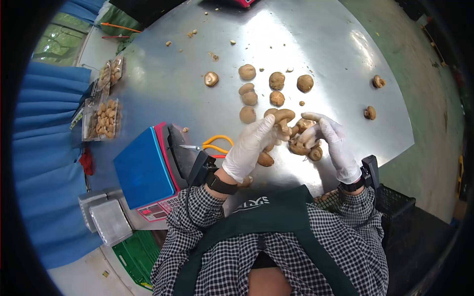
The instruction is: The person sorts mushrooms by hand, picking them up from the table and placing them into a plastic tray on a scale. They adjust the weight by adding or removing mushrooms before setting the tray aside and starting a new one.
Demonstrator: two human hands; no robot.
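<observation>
Fingers (pixel 270 124) of my left hand (pixel 249 150) are closed on a mushroom (pixel 283 118), held by its stem with the brown cap up, a little above the surface (pixel 345 64). My right hand (pixel 335 143), also in a white glove, has its fingers curled around a small cluster of mushrooms (pixel 302 143), just beside the left one. Both hands hover near the front edge of the surface, close to my checked sleeves and dark apron (pixel 266 222).

Left of my left hand I see scissors with yellow handles (pixel 213 144), lying flat, and next to them a scale with a blue top (pixel 143 170). One mushroom (pixel 265 159) lies under my left wrist, partly hidden by it.

Farther away, loose mushrooms (pixel 275 81) lie in a group in the middle of the surface, and two more (pixel 374 96) lie well apart at the right. Small crumbs are scattered beyond them. At the far left edge stand clear packs filled with mushrooms (pixel 102 118).

The surface is shiny metal and reflects strong light. A blue cloth (pixel 44 148) hangs at the left, and the green floor (pixel 424 98) shows at the right.
</observation>
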